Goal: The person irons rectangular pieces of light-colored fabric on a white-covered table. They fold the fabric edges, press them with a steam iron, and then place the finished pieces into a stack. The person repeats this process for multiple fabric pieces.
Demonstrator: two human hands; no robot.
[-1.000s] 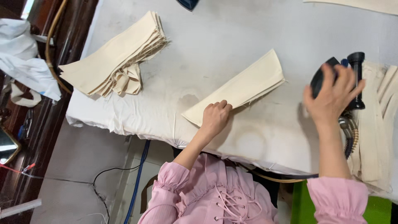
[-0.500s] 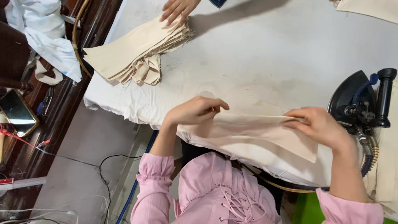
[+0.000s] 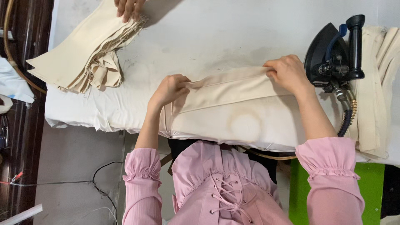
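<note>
Both hands now pinch the cream fabric piece (image 3: 227, 89): left hand (image 3: 168, 89), right hand (image 3: 287, 73). The iron (image 3: 333, 52), released, stands beside it; folding has replaced pressing.

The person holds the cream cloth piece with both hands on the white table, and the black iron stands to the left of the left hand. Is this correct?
Not quite. In the head view both the left hand and the right hand hold the cream cloth piece on the white table, but the black iron stands beside the right hand, not left of the left hand.
</note>
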